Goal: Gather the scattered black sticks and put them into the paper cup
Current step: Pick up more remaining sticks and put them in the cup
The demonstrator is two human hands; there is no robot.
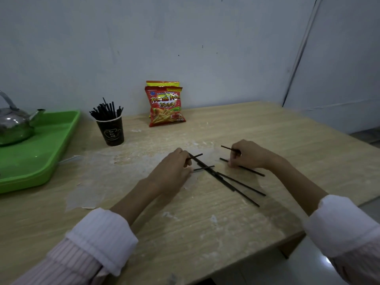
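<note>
Several thin black sticks (pixel 226 182) lie crossed on the wooden table (pixel 205 223) between my hands. My left hand (pixel 172 171) has its fingers curled and pinches a short stick whose end pokes out to the right. My right hand (pixel 248 155) holds one stick in its curled fingers and its fingertips press on another stick (pixel 246 168) lying on the table. A dark paper cup (pixel 111 129) stands upright at the back left, with several black sticks standing in it.
A green tray (pixel 41 153) at the left carries a metal kettle (pixel 14 124). A red snack bag (pixel 165 105) leans against the wall behind. The table's right edge drops off past my right forearm.
</note>
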